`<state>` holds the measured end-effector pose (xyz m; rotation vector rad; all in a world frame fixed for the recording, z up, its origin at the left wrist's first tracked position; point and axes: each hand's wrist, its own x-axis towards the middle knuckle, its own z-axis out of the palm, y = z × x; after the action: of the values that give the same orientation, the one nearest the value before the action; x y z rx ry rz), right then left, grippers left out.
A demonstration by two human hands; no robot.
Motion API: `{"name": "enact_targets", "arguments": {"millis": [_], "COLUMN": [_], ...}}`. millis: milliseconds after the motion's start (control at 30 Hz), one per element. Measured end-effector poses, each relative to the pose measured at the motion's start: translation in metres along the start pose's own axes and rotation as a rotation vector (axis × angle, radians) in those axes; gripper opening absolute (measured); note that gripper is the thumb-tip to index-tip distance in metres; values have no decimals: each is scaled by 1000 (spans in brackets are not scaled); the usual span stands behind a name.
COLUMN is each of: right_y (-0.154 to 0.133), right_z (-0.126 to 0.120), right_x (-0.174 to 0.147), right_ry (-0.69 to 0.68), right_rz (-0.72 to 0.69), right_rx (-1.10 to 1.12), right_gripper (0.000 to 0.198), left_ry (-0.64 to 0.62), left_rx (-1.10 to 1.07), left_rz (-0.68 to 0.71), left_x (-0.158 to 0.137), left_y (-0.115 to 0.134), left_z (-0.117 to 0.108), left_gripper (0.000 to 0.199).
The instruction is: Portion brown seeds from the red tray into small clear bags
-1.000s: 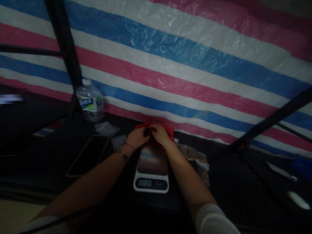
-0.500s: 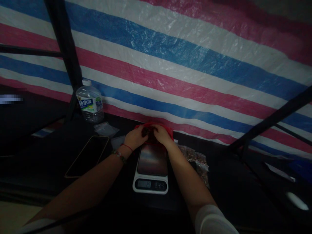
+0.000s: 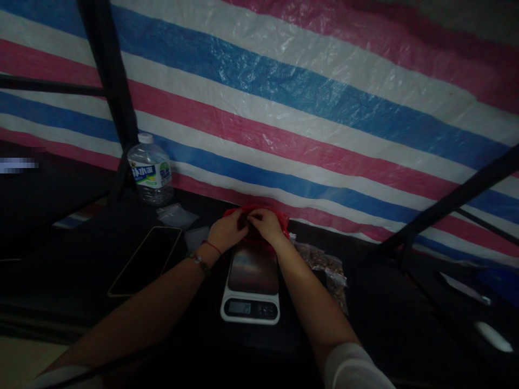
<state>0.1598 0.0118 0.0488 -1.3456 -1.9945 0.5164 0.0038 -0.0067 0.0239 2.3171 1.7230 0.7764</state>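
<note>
My left hand and my right hand meet over a red plastic bag behind the scale. Curled fingers of the left hand close round something dark brown, too dim to name. On the right, thumb and fingers pinch together against the same dark spot; what they hold is hidden. Just in front lies a white kitchen scale with a dark plate, its small display lit. Beside my right forearm are several small clear bags filled with brownish bits.
To the left lie a phone, clear plastic bags and a large clear bottle with a label. A striped sheet hangs behind, with dark frame bars in front. At far right is a white rounded object.
My right hand's fingers have moved left and down, closing nearer to the left hand over the red bag. The left hand has shifted slightly. The scale stays in place.
</note>
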Motion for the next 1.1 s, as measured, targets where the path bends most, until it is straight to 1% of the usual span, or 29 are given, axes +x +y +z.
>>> {"name": "enact_targets", "arguments": {"millis": [67, 200, 333, 400, 467, 533, 600, 633, 700, 800, 900, 1000, 1033, 1067, 1100], "right_y": [-2, -5, -11, -16, -19, -23, -27, -29, -36, -48, -55, -56, -58, -61, -67], "right_z": [-3, -9, -10, -11, -14, -21, -31, -38, -49, -58, -52, -42, -43, -45, -51], "right_x": [0, -1, -7, -9, -10, -11, -13, -15, -22, -37, -49, -52, -52, -53, -56], "right_ry": [-14, 6, -113, -141, -137, -134, -148, -168, -243, -405, -563, -748, -769, -749, -680], "right_rz": [-30, -36, -34, -13, -4, -27, -60, -70, -68, -38, -34, -47, -62, -88, -127], "right_rx": [5, 36, 101, 79, 13, -60, -118, -137, -157, -165, -219, -297, -323, -345, -364], "right_gripper": [18, 23, 34, 34, 31, 29, 25, 23, 17, 16, 20, 26, 30, 36, 42], "left_ry": [-4, -14, -40, -57, -70, -59, -25, -1, 54, 164, 235, 248, 256, 266, 278], "left_rx": [-4, -4, -20, -41, -69, -122, -187, -217, -260, -298, -316, -339, -350, -363, -378], "left_rz": [13, 2, 53, 75, 91, 159, 259, 295, 310, 246, 183, 186, 201, 218, 237], "left_x": [0, 0, 0, 0, 0, 1, 1, 2, 3, 3, 3, 3, 3, 4, 4], "left_y": [0, 0, 0, 0, -1, -3, -5, -7, -10, -16, -20, -21, -21, -21, -20], "left_z": [0, -2, -3, -2, -3, -5, -7, -8, -9, -6, -2, 2, 3, 4, 5], "left_gripper": [45, 47, 46, 51, 61, 69, 70, 70, 66, 61, 58, 57, 57, 56, 56]}}
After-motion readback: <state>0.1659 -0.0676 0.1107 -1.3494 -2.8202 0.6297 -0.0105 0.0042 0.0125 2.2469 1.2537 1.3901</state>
